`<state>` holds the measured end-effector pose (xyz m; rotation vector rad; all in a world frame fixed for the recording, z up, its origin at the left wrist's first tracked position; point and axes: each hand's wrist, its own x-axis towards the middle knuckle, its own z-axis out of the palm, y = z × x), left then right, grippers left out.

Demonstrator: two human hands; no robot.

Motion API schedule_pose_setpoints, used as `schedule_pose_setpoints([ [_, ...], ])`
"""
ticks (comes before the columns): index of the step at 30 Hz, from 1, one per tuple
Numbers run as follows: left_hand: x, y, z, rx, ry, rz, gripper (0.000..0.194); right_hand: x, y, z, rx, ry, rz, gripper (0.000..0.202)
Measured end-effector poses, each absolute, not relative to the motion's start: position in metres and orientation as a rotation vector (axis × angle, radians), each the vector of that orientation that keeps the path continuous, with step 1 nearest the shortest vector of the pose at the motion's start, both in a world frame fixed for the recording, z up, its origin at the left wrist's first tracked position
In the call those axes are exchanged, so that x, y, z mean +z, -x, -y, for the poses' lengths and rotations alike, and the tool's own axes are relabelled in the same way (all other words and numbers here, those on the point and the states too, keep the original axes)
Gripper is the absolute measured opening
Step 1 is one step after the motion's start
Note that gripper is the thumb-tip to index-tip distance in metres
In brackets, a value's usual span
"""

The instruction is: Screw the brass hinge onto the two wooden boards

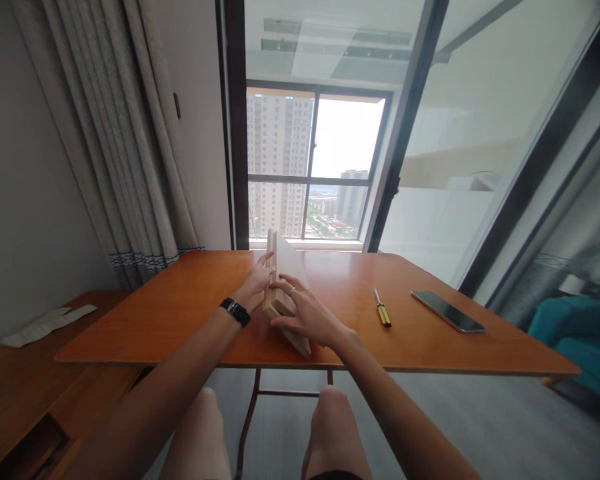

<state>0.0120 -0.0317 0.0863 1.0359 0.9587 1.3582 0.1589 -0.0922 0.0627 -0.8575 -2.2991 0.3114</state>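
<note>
While the board [289,257] stands tilted on the counter [145,307], long axis running forward, the left hand [251,287] has fingers against its left side, the right hand [307,312] spread fingers at its near end; whether either clamps it, I cannot tell.

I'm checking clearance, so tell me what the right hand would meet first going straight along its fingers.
The right hand would meet the pale wooden piece first; its fingers appear to touch it. The left hand looks to lie beyond, though depth there is hard to judge.
</note>
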Motion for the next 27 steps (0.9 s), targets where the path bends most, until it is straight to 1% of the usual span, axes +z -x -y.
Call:
schedule_pose_setpoints([
  [6,0.099,-0.029,0.038,1.227,-1.081,-1.014,0.052,0.056,-0.179,0.097,0.370,0.895,2.082,0.055],
  [12,0.113,-0.049,0.045,1.128,-1.169,-0.953,0.049,0.045,-0.203,0.099,0.525,0.908,1.819,0.051],
  [18,0.115,-0.052,0.045,1.039,-1.293,-0.851,0.042,0.043,-0.214,0.098,0.344,0.911,1.811,0.061],
  [23,0.115,-0.050,0.045,1.002,-1.376,-0.821,0.048,0.041,-0.212,0.099,0.230,0.933,1.845,0.055],
  [27,0.112,-0.045,0.046,0.993,-1.455,-0.818,0.049,0.040,-0.214,0.095,0.261,0.908,1.893,0.059],
])
